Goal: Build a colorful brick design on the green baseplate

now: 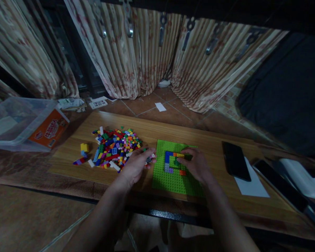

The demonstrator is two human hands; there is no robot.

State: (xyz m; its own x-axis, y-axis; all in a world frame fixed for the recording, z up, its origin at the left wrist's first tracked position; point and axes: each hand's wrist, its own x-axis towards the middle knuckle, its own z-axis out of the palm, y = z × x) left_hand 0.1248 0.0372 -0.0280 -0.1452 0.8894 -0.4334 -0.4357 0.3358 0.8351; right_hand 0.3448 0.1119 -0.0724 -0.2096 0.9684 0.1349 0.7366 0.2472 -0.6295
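A green studded baseplate (162,183) lies on the wooden board, with blue, orange, grey and purple building bricks (168,155) on it in an angular outline. My right hand (198,164) is over its right side, thumb and forefinger pinched at a yellow building brick (181,155) beside the orange ones. A dark green brick (176,162) shows just under the thumb. To the left of the baseplate, my left hand (136,166) is curled around several small building bricks (149,159), grey ones among them. It is close to the pile of mixed bricks (115,147).
A clear plastic bin (18,129) with an orange label stands at the left. A black phone (236,161) overlaps white paper (253,182) on the right of the board (212,140); another dark device (280,185) lies farther right. Striped curtains (147,52) hang behind.
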